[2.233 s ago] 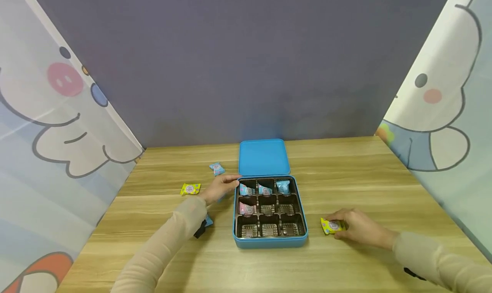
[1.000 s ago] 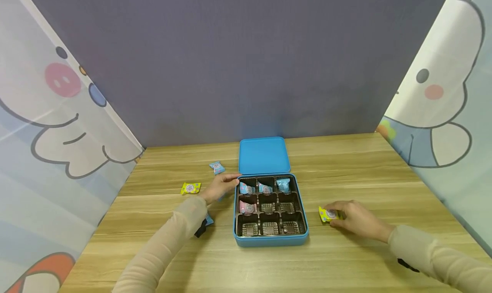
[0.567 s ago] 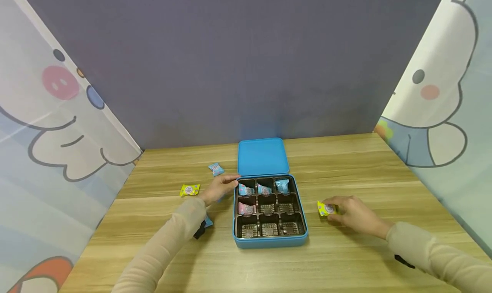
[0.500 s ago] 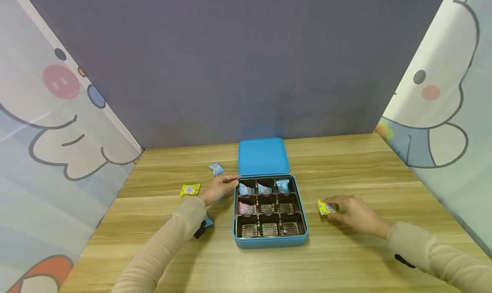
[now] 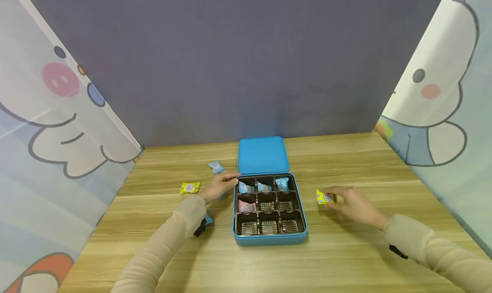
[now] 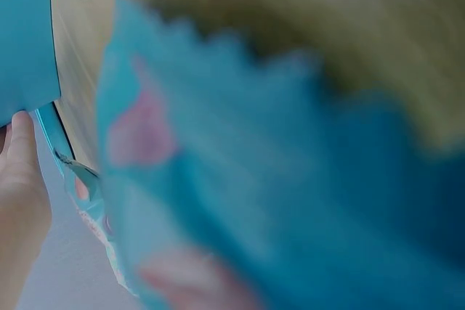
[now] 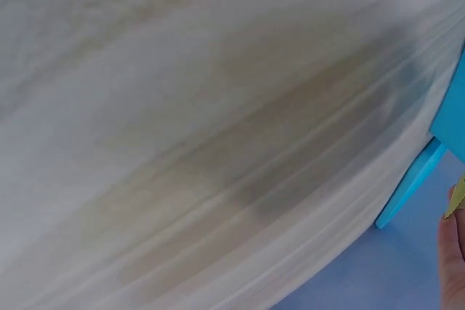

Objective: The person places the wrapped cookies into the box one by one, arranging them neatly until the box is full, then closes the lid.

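In the head view, a blue tin (image 5: pixel 270 240) with a dark brown divided insert stands mid-table, its blue lid (image 5: pixel 263 155) behind it. Three blue-wrapped candies, one of them (image 5: pixel 282 184), fill the back row; a pink-wrapped candy (image 5: pixel 247 206) sits in the middle row's left compartment. My left hand (image 5: pixel 218 187) rests at the tin's back left corner, its fingers extended against the side. Right of the tin, my right hand (image 5: pixel 355 204) pinches a yellow-wrapped candy (image 5: pixel 324 197) between thumb and fingers. The right wrist view shows only a sliver of that yellow wrapper (image 7: pixel 456 197).
Left of the tin lie a yellow-wrapped candy (image 5: pixel 190 188) and a blue-wrapped candy (image 5: pixel 216 167). Other blue wrappers, one of them (image 5: pixel 208 219), are partly hidden by the left arm. A blue wrapper (image 6: pixel 240 150) looms close in the left wrist view. A grey partition (image 5: pixel 246 62) bounds the table's back.
My right hand has moved away from the table's front edge and slightly left, carrying the yellow-wrapped candy. The left hand stays at the tin's corner.
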The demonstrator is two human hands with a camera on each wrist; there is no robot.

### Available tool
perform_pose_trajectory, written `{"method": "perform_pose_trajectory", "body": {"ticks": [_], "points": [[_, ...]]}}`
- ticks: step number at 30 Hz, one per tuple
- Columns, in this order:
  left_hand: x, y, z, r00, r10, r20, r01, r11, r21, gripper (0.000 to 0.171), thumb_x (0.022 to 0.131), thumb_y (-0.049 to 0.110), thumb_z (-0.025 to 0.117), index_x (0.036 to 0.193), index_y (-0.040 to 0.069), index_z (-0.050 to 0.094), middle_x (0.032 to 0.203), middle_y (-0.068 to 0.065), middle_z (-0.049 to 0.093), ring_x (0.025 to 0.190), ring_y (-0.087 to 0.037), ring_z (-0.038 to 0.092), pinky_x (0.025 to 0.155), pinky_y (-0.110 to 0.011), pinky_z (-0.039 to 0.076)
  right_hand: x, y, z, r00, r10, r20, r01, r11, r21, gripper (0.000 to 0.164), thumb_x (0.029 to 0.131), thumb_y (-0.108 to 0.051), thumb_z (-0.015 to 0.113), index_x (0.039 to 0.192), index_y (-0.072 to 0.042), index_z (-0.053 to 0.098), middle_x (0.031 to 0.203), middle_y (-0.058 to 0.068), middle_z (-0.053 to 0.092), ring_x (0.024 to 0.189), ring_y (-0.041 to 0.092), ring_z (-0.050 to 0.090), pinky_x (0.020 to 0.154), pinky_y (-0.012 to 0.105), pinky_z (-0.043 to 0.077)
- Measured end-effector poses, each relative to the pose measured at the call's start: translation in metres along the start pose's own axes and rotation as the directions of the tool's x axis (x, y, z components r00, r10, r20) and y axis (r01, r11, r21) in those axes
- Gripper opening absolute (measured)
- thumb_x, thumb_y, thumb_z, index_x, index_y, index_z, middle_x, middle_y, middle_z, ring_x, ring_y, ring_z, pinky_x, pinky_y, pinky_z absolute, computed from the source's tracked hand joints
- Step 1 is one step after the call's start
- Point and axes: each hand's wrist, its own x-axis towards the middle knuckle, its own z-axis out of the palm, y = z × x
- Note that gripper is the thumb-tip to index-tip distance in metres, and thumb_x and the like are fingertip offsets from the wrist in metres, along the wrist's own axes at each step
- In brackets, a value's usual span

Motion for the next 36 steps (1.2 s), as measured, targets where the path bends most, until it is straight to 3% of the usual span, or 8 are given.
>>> {"method": "perform_pose_trajectory", "body": {"ticks": [7, 12, 15, 19, 23, 28, 32, 36], "points": [[0.000, 0.003, 0.001, 1.000, 0.002, 0.001, -0.002, 1.000, 0.000, 0.044, 0.095, 0.026, 0.051, 0.134, 0.006, 0.047, 0.141, -0.015, 0.040, 0.124, -0.032, 0.045, 0.102, -0.038, 0.043, 0.006, -0.003, -0.004, 1.000, 0.011, -0.013, -0.011, 1.000, 0.013, 0.038, 0.071, -0.008, 0.077, 0.107, -0.003, 0.067, 0.101, 0.015, 0.068, 0.088, 0.028, 0.066, 0.071, 0.042, 0.055], [0.000, 0.004, -0.001, 1.000, -0.012, 0.009, 0.012, 1.000, 0.004, 0.044, 0.095, 0.025, 0.051, 0.135, 0.006, 0.046, 0.141, -0.014, 0.040, 0.125, -0.032, 0.044, 0.102, -0.038, 0.042, 0.014, 0.000, -0.007, 1.000, 0.011, 0.016, -0.011, 1.000, 0.024, 0.039, 0.073, -0.008, 0.076, 0.110, -0.001, 0.065, 0.103, 0.018, 0.067, 0.073, 0.015, 0.063, 0.059, 0.028, 0.051], [0.002, 0.007, -0.003, 1.000, -0.002, 0.008, 0.002, 1.000, 0.008, 0.045, 0.095, 0.027, 0.051, 0.135, 0.006, 0.046, 0.141, -0.015, 0.039, 0.125, -0.032, 0.044, 0.103, -0.039, 0.042, 0.022, 0.002, -0.011, 0.999, 0.022, 0.023, -0.023, 0.999, 0.048, 0.040, 0.074, -0.007, 0.075, 0.111, 0.001, 0.064, 0.104, 0.020, 0.067, 0.075, 0.019, 0.064, 0.060, 0.030, 0.052], [0.003, 0.009, -0.005, 1.000, 0.004, -0.005, -0.004, 1.000, 0.006, 0.045, 0.095, 0.027, 0.051, 0.135, 0.007, 0.046, 0.141, -0.015, 0.038, 0.124, -0.032, 0.044, 0.103, -0.040, 0.041, 0.033, 0.004, -0.016, 0.998, 0.066, 0.013, -0.067, 0.994, 0.088, 0.041, 0.076, -0.006, 0.073, 0.114, 0.003, 0.062, 0.107, 0.021, 0.065, 0.095, 0.035, 0.064, 0.078, 0.049, 0.053], [0.001, 0.007, -0.003, 1.000, -0.014, -0.010, 0.014, 1.000, 0.015, 0.044, 0.095, 0.026, 0.051, 0.134, 0.007, 0.047, 0.142, -0.014, 0.039, 0.125, -0.032, 0.044, 0.103, -0.039, 0.041, 0.038, 0.004, -0.017, 0.992, 0.122, 0.022, -0.123, 0.984, 0.126, 0.043, 0.078, -0.009, 0.072, 0.118, 0.002, 0.060, 0.112, 0.022, 0.063, 0.100, 0.038, 0.061, 0.084, 0.054, 0.049], [-0.002, 0.005, 0.000, 1.000, -0.022, -0.009, 0.022, 0.999, 0.027, 0.043, 0.095, 0.027, 0.051, 0.134, 0.009, 0.048, 0.141, -0.013, 0.040, 0.123, -0.031, 0.046, 0.101, -0.038, 0.043, 0.040, 0.002, -0.014, 0.985, 0.169, 0.031, -0.172, 0.970, 0.174, 0.045, 0.079, -0.015, 0.072, 0.118, 0.003, 0.059, 0.114, 0.023, 0.062, 0.103, 0.040, 0.059, 0.084, 0.052, 0.050], [-0.004, 0.004, 0.001, 0.999, -0.021, -0.026, 0.021, 1.000, 0.018, 0.040, 0.095, 0.024, 0.051, 0.133, 0.009, 0.049, 0.140, -0.012, 0.042, 0.123, -0.030, 0.047, 0.101, -0.038, 0.043, 0.046, 0.000, -0.012, 0.978, 0.203, 0.055, -0.210, 0.946, 0.247, 0.049, 0.081, -0.022, 0.071, 0.121, 0.003, 0.057, 0.116, 0.023, 0.061, 0.107, 0.038, 0.058, 0.082, 0.043, 0.053], [-0.003, 0.003, 0.002, 1.000, -0.015, -0.019, 0.015, 1.000, 0.014, 0.040, 0.095, 0.024, 0.051, 0.133, 0.011, 0.049, 0.141, -0.011, 0.042, 0.124, -0.029, 0.046, 0.102, -0.038, 0.042, 0.053, -0.003, -0.010, 0.971, 0.232, 0.065, -0.241, 0.918, 0.316, 0.049, 0.081, -0.020, 0.070, 0.124, 0.001, 0.056, 0.117, 0.021, 0.061, 0.109, 0.035, 0.058, 0.079, 0.036, 0.055]]}}
